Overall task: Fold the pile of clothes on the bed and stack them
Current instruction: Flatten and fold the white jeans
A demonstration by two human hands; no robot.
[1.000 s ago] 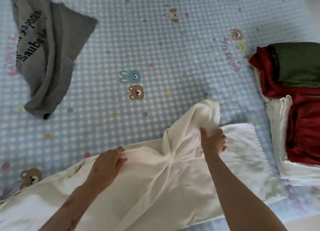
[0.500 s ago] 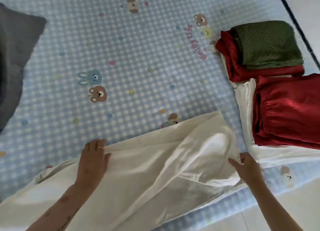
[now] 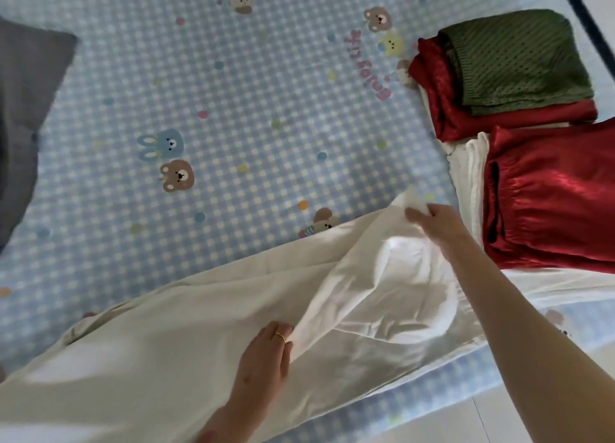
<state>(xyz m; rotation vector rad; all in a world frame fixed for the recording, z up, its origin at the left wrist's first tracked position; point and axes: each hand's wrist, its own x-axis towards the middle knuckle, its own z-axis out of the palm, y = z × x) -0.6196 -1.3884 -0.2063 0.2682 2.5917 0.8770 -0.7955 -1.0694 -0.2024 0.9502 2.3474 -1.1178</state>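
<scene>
A cream white garment (image 3: 186, 339) lies spread along the near edge of the bed. My right hand (image 3: 436, 224) pinches its far right corner and lifts it off the sheet, so a fold of cloth rises toward that hand. My left hand (image 3: 266, 362) rests flat on the middle of the garment, fingers straight, a ring on one finger. On the right sit folded clothes: a green knit (image 3: 519, 63) on a red garment (image 3: 442, 109), and a red satin piece (image 3: 549, 203) on a folded white one (image 3: 472, 183).
A grey garment (image 3: 26, 109) lies unfolded at the left edge of the view. The blue checked bed sheet (image 3: 249, 93) with bear and rabbit prints covers the bed. The bed's near edge and pale floor (image 3: 466, 422) show at the bottom right.
My right hand went from the garment's right edge up to its far corner and lifted it. My left hand slid nearer and to the right along the cloth.
</scene>
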